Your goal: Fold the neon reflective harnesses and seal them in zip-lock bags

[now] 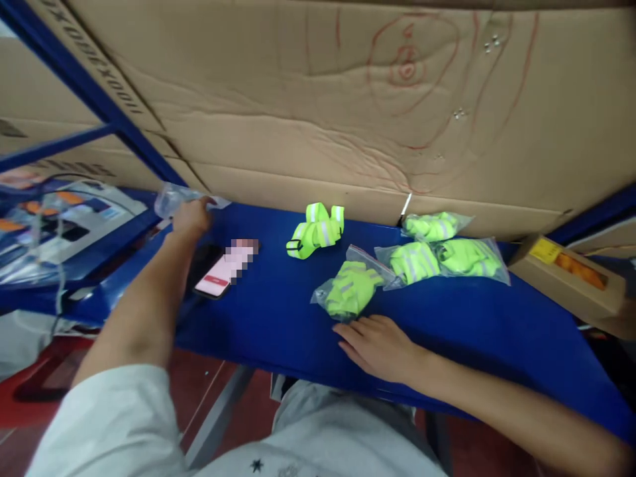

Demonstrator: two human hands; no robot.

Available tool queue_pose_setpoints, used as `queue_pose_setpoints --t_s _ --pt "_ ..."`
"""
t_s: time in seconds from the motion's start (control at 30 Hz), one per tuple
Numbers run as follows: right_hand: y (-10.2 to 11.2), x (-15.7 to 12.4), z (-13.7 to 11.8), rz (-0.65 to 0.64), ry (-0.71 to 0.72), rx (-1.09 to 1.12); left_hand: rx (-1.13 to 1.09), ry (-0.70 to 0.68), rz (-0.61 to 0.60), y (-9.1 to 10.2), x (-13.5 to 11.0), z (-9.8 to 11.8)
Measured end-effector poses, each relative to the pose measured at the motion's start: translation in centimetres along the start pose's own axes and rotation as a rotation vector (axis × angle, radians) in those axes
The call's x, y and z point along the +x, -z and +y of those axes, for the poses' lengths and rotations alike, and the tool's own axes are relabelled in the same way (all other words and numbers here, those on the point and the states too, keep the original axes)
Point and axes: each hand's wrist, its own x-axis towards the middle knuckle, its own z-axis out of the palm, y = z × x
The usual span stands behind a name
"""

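Note:
My left hand [191,215] reaches to the far left corner of the blue table [278,311] and is closed on an empty clear plastic bag [171,197]. My right hand [380,344] lies flat and open on the table near its front edge, just below a bagged neon-yellow reflective band [350,288]. An unbagged neon-yellow band [317,232] lies loose in the middle of the table. Further bagged bands [447,258] rest at the back right, one more [432,225] by the cardboard.
A phone [218,275] with a lit screen lies on the table by my left forearm. A cardboard wall [348,99] backs the table. An open box with orange items [571,275] sits at the right. Clear packaging [64,218] piles up at the left.

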Motion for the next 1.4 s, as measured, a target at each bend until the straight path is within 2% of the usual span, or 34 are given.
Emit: queue_pose_setpoints --t_s 0.07,0.13,0.2,0.27,0.37,0.43,0.53,0.63,0.73,0.8,0.9,1.0,1.07,1.13,1.23,1.3,1.4 --pt "0.0 2.4 0.6 -0.037 -0.085 0.009 0.031 0.026 0.021 0.1 0.4 -0.3" --pt "0.0 4.7 1.9 -0.037 -0.154 0.011 0.056 0.025 0.065 0.8 0.4 0.7" --pt "-0.1 6.2 3.6 -0.031 -0.2 0.016 0.068 -0.003 0.096 2.0 -0.4 3.1" --pt "-0.2 6.8 5.0 -0.017 -0.223 0.02 0.074 -0.054 0.074 3.6 -2.0 6.3" --pt "0.2 5.9 6.3 -0.008 -0.2 0.032 0.079 -0.167 0.08 5.6 -5.3 11.1" --pt "0.9 4.3 6.6 0.007 -0.155 0.128 0.016 -0.313 0.052 5.9 -7.7 13.4" --pt "2.0 1.4 6.9 0.105 -0.175 0.507 -0.112 -0.644 0.02 4.4 -11.1 15.6" --pt "2.7 -1.1 7.4 0.275 -0.302 0.926 -0.143 -0.929 -0.076 1.8 -14.1 17.8" --pt "3.1 -2.7 8.3 0.499 -0.533 1.107 -0.14 -1.085 -0.154 -0.8 -15.8 20.4" --pt "3.3 -3.2 8.9 0.62 -0.696 1.151 -0.106 -1.118 -0.201 -2.2 -16.0 21.7" --pt "3.5 -3.7 9.6 0.715 -0.817 1.204 -0.018 -1.105 -0.23 -3.9 -15.4 22.4" --pt "3.7 -4.0 10.1 0.783 -0.852 1.151 0.015 -1.085 -0.222 -5.5 -14.5 22.1" --pt "3.7 -4.3 10.5 0.822 -0.859 1.082 -0.031 -1.021 -0.202 -6.6 -13.8 21.6" --pt "3.6 -4.7 11.2 0.881 -0.874 1.051 -0.081 -0.902 -0.154 -7.5 -12.7 20.7" --pt "3.4 -5.1 12.7 1.042 -0.904 1.05 -0.12 -0.593 -0.108 -8.3 -10.2 19.1" --pt "3.4 -5.2 13.6 1.146 -0.917 1.067 -0.055 -0.42 -0.213 -8.5 -8.3 18.3" --pt "3.7 -5.1 13.8 1.156 -0.927 1.145 0.119 -0.344 -0.459 -9.0 -5.9 17.8"
